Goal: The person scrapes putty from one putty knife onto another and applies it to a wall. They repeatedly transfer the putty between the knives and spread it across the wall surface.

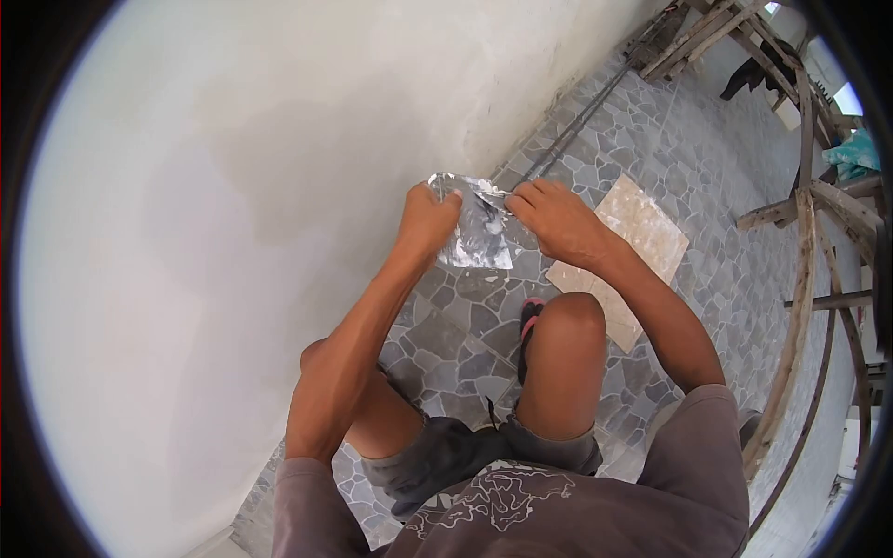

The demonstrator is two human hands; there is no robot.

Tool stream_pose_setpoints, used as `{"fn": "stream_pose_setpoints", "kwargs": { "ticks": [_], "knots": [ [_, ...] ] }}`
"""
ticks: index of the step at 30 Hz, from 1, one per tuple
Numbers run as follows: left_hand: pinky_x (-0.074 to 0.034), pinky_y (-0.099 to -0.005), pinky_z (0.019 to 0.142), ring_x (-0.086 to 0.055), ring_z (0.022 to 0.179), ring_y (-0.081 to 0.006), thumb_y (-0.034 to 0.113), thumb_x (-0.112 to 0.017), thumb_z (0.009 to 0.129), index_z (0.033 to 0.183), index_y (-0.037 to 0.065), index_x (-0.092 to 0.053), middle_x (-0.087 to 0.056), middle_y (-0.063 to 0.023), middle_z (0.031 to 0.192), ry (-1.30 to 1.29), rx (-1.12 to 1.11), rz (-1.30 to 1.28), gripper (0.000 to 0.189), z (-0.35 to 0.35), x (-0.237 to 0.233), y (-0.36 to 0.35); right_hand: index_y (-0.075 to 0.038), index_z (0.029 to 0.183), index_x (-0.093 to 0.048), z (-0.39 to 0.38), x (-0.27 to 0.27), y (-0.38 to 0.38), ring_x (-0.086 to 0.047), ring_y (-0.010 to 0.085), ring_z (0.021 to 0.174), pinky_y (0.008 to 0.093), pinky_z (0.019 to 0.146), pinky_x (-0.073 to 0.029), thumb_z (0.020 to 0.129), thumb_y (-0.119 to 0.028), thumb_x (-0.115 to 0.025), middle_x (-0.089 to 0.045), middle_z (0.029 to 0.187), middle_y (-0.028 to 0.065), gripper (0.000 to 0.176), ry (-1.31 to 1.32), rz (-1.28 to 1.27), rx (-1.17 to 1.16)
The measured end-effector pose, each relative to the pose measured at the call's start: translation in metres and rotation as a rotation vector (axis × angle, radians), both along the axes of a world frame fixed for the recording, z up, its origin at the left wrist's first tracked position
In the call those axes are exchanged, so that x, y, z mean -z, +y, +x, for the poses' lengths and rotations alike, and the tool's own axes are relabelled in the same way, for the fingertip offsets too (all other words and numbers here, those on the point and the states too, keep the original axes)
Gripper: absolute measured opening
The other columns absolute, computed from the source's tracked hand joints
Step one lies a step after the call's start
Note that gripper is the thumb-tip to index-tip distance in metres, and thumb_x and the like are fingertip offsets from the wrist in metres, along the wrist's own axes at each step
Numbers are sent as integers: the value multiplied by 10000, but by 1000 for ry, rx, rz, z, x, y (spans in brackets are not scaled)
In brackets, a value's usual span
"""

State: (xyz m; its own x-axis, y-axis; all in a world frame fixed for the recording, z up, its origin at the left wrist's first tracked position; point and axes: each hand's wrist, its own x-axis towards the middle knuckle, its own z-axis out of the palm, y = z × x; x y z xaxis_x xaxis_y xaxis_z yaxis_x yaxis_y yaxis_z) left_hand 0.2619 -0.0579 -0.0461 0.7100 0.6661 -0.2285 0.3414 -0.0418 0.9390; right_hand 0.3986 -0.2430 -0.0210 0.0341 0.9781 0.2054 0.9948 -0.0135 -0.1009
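My left hand (431, 221) grips the left edge of a thin, shiny, squarish plaster blade (479, 244), its thumb lying on the face. White putty is smeared over the blade, thickest along its upper edge and lower corner. At the blade's upper right, my right hand (563, 223) is closed with its fingers pinched together. Something thin and putty-marked lies at those fingertips, touching or very near the blade; its kind is mostly hidden by the hand. Both hands are held out in front of my bent knees, close to the wall.
A pale wall (233, 186) fills the left side. Below is a grey stone-patterned floor (456, 339), with a putty-stained beige tile (642, 223) lying beyond my right forearm. Dark thin rods (577, 126) run along the wall's foot. Wooden poles (800, 279) stand at the right.
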Motion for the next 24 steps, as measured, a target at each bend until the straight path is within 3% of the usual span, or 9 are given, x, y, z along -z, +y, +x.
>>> {"fn": "stream_pose_setpoints", "kwargs": {
  "ticks": [2,4,8,13,18,22,24],
  "knots": [
    [-470,-362,565,-559,673,-151,157,-630,934,880,-86,-552,-584,-113,753,31,31,-105,261,-7,4,3,-19,1099,-608,34,31,23,-565,321,1023,437,868,-460,710,88,-620,-583,1047,122,404,43,-35,67],
    [-486,-377,585,-605,678,-198,161,-620,935,940,-93,-571,-618,-156,767,1,67,121,259,-13,9,15,-26,1098,-610,60,56,40,-565,330,1028,449,876,-455,715,92,-608,-581,1058,128,400,68,-84,132],
    [-509,-412,628,-673,695,-319,174,-599,939,1052,-85,-595,-668,-221,796,-40,112,442,283,-19,3,30,-44,1001,-609,87,87,53,-556,302,1041,424,904,-437,750,28,-622,-589,1043,106,261,-10,70,116],
    [-504,-457,624,-662,677,-388,175,-598,949,1018,-48,-589,-670,-210,771,155,226,510,234,4,3,43,-42,983,-634,92,103,69,-529,275,1022,403,913,-430,802,-73,-602,-548,975,82,186,-100,224,19],
    [-482,-464,607,-634,661,-386,169,-601,960,972,-9,-588,-647,-188,731,201,409,705,179,47,-4,45,-20,961,-651,76,73,76,-520,255,1014,379,936,-431,792,-115,-626,-531,953,72,196,-79,191,-27],
    [-493,-493,609,-649,712,-411,170,-580,976,967,2,-574,-668,-189,787,182,603,750,169,69,-43,48,-15,942,-664,72,34,66,-523,252,1006,369,928,-441,783,-122,-635,-536,965,73,193,-20,220,-30],
    [-492,-497,613,-649,720,-415,174,-580,976,969,7,-575,-672,-191,802,221,656,728,168,74,-68,55,-6,1008,-655,75,15,57,-530,272,1039,389,933,-456,785,-117,-634,-545,1024,82,250,47,190,-9]
  ]
}}
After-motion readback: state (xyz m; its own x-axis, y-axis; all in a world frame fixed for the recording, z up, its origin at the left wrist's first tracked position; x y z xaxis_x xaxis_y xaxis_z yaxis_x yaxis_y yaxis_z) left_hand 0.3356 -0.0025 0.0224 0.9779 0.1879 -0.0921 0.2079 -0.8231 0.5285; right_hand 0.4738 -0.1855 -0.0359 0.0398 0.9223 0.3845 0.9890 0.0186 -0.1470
